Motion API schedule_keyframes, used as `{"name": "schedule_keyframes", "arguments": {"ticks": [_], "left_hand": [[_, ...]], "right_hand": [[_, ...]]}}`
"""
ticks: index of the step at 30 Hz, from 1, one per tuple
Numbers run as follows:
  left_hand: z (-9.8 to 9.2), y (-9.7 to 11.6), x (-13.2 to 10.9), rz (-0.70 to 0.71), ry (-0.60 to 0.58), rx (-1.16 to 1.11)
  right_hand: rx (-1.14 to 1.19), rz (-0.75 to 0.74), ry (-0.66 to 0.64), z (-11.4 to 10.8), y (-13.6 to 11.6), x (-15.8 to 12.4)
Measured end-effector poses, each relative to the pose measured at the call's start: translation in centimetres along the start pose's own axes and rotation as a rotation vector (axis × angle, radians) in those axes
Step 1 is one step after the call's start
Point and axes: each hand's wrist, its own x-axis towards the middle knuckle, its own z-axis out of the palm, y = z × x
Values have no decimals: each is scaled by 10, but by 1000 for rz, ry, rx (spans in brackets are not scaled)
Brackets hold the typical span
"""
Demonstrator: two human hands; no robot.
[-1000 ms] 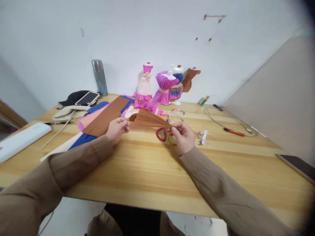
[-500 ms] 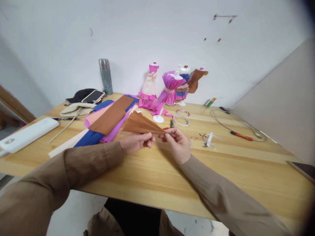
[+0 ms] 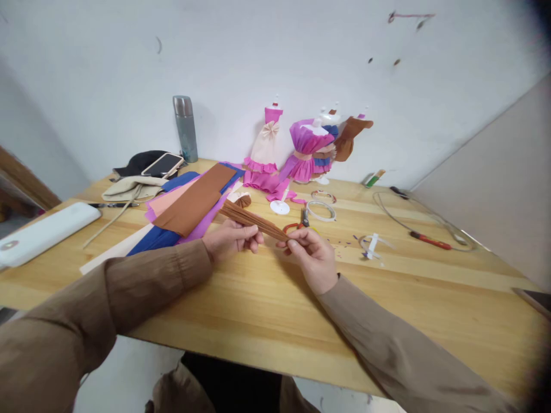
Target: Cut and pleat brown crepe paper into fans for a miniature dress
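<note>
A strip of brown crepe paper (image 3: 253,221), gathered into narrow pleats, is held slantwise just above the table. My right hand (image 3: 313,255) pinches its right end between thumb and fingertips. Closed around the lower edge of the pleats, farther left, is my left hand (image 3: 232,236). Behind the right hand lie scissors (image 3: 305,218) with red handles. Sheets of coloured crepe paper (image 3: 193,201), brown on top of blue, purple and peach, are piled to the left. A small brown gathered piece (image 3: 241,199) sits behind the pleated strip.
Small dress forms in paper dresses (image 3: 271,137) stand along the wall. A roll of tape (image 3: 321,211) and a white round base (image 3: 279,207) lie mid-table. At left are a flask (image 3: 185,129), a phone (image 3: 162,165) and a white device (image 3: 51,229); a red-handled corded tool (image 3: 430,240) lies right.
The pleated paper has gone from a spread fan to a narrow bundle. My left hand has moved slightly left and up, and the scissors show more. The view has shifted slightly.
</note>
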Motion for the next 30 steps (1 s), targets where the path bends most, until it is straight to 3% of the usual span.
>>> {"name": "schedule_keyframes", "arguments": {"ticks": [12, 17, 23, 30], "left_hand": [[0, -3, 1, 49, 76, 35], [7, -2, -3, 39, 76, 132], [14, -1, -5, 62, -35, 351], [16, 2, -7, 100, 13, 416]], "right_hand": [[-100, -58, -126, -6, 8, -1], [-392, -241, -128, -11, 5, 0], [-681, -575, -107, 3, -4, 2], [-637, -589, -128, 7, -7, 2]]}}
